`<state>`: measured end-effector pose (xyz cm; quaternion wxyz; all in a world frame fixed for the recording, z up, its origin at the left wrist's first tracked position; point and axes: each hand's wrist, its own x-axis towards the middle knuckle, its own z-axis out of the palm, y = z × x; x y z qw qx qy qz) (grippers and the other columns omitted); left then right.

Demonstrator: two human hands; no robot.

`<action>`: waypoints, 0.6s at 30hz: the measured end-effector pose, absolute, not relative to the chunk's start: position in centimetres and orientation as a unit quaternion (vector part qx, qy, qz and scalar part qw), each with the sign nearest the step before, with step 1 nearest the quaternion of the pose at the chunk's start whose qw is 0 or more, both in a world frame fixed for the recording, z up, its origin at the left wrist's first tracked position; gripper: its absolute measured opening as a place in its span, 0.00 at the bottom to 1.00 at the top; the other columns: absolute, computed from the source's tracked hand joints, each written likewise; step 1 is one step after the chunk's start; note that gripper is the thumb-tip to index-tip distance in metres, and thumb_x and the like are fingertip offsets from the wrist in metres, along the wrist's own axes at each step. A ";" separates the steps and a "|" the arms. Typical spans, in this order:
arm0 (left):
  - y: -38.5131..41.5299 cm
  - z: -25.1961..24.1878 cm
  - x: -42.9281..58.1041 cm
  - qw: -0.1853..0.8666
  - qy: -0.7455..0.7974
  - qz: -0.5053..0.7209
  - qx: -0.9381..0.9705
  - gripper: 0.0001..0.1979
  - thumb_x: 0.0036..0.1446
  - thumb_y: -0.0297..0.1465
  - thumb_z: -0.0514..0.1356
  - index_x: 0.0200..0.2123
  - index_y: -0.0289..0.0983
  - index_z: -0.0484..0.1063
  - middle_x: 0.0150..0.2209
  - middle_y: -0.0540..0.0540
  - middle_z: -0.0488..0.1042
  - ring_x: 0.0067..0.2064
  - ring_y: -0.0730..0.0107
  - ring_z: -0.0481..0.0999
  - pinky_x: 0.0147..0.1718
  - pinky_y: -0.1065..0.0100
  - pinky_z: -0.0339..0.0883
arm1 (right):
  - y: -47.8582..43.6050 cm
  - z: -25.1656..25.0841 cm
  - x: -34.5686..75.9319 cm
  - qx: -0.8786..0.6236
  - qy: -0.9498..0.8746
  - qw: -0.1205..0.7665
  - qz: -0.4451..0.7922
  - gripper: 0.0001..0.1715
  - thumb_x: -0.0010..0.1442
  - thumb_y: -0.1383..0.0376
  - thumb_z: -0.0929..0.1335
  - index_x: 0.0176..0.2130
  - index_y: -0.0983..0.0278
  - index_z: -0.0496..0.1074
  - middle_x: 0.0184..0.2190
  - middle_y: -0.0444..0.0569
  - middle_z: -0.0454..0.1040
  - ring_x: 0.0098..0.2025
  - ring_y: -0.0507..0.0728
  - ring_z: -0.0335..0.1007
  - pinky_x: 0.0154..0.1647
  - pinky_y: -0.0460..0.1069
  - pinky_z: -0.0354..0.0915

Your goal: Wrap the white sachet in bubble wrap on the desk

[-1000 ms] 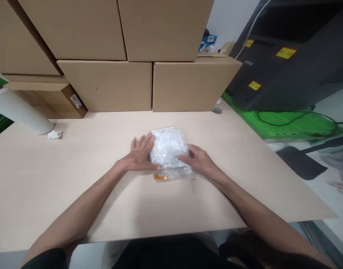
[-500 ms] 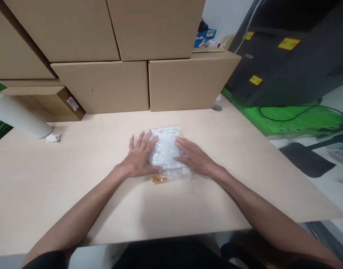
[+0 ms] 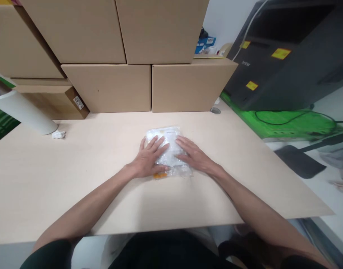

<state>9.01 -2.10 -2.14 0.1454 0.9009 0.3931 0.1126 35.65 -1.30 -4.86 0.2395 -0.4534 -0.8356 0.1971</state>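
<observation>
A flat package in clear, wrinkled plastic (image 3: 171, 149) lies on the pale wooden table (image 3: 98, 149), with an orange patch near its lower left corner. My left hand (image 3: 151, 158) rests on the left part of the package, fingers spread, palm down. On the right side of the package lies my right hand (image 3: 193, 155), its fingers stretched out over the edge and the thumb apart. Neither hand is closed round anything. What is inside the plastic cannot be made out.
Stacked cardboard boxes (image 3: 109, 89) line the table's back edge. At the left stand a white roll (image 3: 28, 112) and a crumpled white scrap (image 3: 58, 134). Rightward are a dark printer (image 3: 272, 74) on a green surface (image 3: 294, 123) and a dark flat paddle-shaped object (image 3: 299, 160).
My left hand has moved right, further onto the package. My right hand has stayed nearly in place on it. The camera view has shifted slightly.
</observation>
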 end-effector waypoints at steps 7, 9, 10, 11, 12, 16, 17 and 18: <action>-1.5 -2.4 7.6 0.290 0.579 0.340 0.682 0.35 0.60 0.43 0.61 0.65 0.34 0.57 0.60 0.32 0.64 0.55 0.51 0.71 0.52 0.51 0.68 | -1.3 -4.5 35.8 -0.515 -0.670 0.421 0.330 0.37 0.60 0.43 0.67 0.61 0.60 0.66 0.52 0.56 0.72 0.50 0.62 0.72 0.53 0.61 0.68; -1.1 -2.5 7.7 0.383 0.610 0.380 0.581 0.32 0.56 0.39 0.65 0.60 0.33 0.61 0.50 0.37 0.70 0.41 0.63 0.76 0.40 0.60 0.72 | -1.0 -4.7 35.8 -0.509 -0.629 0.425 0.405 0.39 0.56 0.45 0.71 0.60 0.61 0.67 0.46 0.54 0.74 0.43 0.60 0.72 0.49 0.58 0.69; -0.9 -2.4 7.8 0.432 0.607 0.398 0.536 0.30 0.55 0.38 0.67 0.57 0.33 0.63 0.44 0.40 0.72 0.36 0.67 0.75 0.36 0.64 0.71 | -0.9 -4.8 35.9 -0.500 -0.611 0.427 0.441 0.40 0.54 0.46 0.73 0.59 0.62 0.67 0.44 0.53 0.74 0.42 0.59 0.72 0.48 0.58 0.69; -0.9 -2.3 8.0 0.477 0.593 0.415 0.499 0.28 0.53 0.37 0.69 0.53 0.33 0.65 0.40 0.44 0.72 0.32 0.71 0.74 0.32 0.67 0.69 | -0.8 -4.9 35.9 -0.489 -0.594 0.432 0.470 0.40 0.52 0.48 0.75 0.58 0.61 0.68 0.44 0.52 0.74 0.41 0.58 0.72 0.47 0.57 0.68; -0.9 -2.2 8.1 0.517 0.572 0.426 0.473 0.26 0.51 0.37 0.70 0.49 0.34 0.66 0.35 0.47 0.72 0.30 0.73 0.73 0.30 0.69 0.68 | -0.8 -4.9 36.0 -0.477 -0.579 0.441 0.492 0.41 0.49 0.49 0.76 0.58 0.61 0.68 0.44 0.51 0.74 0.40 0.57 0.72 0.47 0.56 0.68; -1.4 -0.8 8.0 0.589 0.512 0.418 0.465 0.22 0.50 0.45 0.71 0.32 0.36 0.65 0.22 0.52 0.69 0.22 0.76 0.68 0.24 0.72 0.64 | -0.9 -4.4 36.2 -0.428 -0.549 0.478 0.535 0.42 0.45 0.56 0.79 0.56 0.59 0.69 0.44 0.49 0.74 0.38 0.55 0.71 0.45 0.55 0.68; -1.5 -0.5 7.8 0.586 0.510 0.415 0.473 0.24 0.50 0.48 0.69 0.30 0.36 0.64 0.21 0.51 0.68 0.22 0.77 0.67 0.23 0.73 0.63 | -1.0 -4.1 36.2 -0.413 -0.550 0.484 0.542 0.41 0.45 0.57 0.79 0.56 0.59 0.69 0.44 0.50 0.74 0.39 0.55 0.71 0.45 0.55 0.68; -1.5 -0.1 7.6 0.579 0.512 0.415 0.480 0.25 0.51 0.51 0.67 0.28 0.36 0.65 0.21 0.51 0.68 0.22 0.77 0.67 0.23 0.73 0.62 | -1.1 -3.8 36.2 -0.397 -0.553 0.486 0.548 0.40 0.46 0.58 0.79 0.56 0.59 0.70 0.45 0.50 0.75 0.41 0.56 0.71 0.46 0.55 0.68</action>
